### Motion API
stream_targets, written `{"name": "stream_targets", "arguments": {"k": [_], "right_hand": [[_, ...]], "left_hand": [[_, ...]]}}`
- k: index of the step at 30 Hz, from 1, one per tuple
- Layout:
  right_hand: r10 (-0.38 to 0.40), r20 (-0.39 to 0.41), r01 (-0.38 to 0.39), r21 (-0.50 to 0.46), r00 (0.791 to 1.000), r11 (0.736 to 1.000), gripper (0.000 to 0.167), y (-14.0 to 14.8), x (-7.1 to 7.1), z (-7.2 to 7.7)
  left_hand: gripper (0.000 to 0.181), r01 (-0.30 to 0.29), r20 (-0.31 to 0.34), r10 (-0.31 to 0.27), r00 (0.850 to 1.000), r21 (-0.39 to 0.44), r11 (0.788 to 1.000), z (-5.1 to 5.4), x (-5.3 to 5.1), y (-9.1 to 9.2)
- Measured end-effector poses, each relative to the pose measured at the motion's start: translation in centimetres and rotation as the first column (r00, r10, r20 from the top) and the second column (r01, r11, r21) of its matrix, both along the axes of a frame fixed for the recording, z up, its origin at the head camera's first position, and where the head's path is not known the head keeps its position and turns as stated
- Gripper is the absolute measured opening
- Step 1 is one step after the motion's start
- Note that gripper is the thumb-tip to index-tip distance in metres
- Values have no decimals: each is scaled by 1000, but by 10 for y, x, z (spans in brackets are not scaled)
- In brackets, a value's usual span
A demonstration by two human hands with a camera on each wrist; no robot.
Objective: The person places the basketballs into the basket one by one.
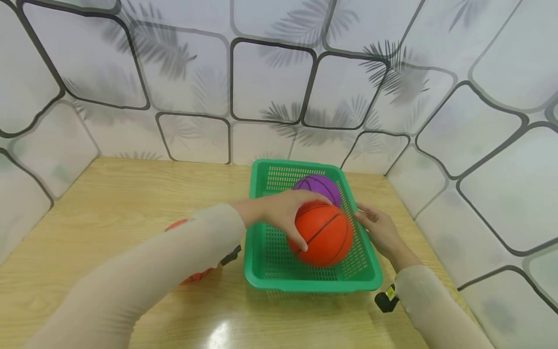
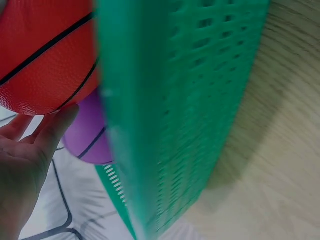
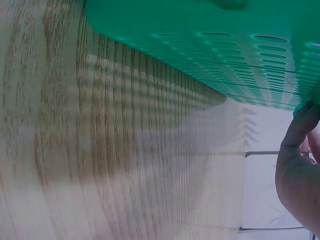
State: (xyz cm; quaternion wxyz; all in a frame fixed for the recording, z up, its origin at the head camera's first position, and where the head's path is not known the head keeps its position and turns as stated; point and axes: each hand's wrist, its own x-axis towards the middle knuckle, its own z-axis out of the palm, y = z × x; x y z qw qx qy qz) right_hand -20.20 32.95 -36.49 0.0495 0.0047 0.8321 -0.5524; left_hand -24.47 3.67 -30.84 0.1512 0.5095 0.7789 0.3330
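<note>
An orange-red toy basketball with black seams [image 1: 326, 237] is inside the green slotted plastic basket [image 1: 314, 286], over its right half, toward the near right corner; whether it touches the basket floor cannot be told. The left hand [image 1: 285, 211] grips this ball, thumb on its left side and fingers spread round its far side. In the same basket, a purple toy basketball [image 1: 320, 186] sits at the far right corner, just beyond the gripped ball. The right hand [image 1: 383, 232] pinches the basket's right rim between curled fingers and thumb. The basket stands on the wood-grain table [image 1: 131, 194], close to the far edge and nearer the right edge than the left. Left of the basket, a 2nd orange-red toy basketball [image 1: 198, 277] is on the table, mostly hidden behind the left sleeve [image 1: 174, 257]. 1 black wrist device [image 1: 386, 300] shows beside the right sleeve [image 1: 436, 305]. Along the table's far and right edges rises a pale wall covering [image 1: 274, 82] with grey-outlined rounded shapes and feathery leaves.
</note>
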Motion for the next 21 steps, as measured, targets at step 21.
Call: {"name": "stream_targets", "arguments": {"k": [21], "right_hand": [[-6,28,8,-87,1000,996,56,-1,-1,-1]], "left_hand": [[93,-18,-34,13,999,-140,990,-24,9,15]]}}
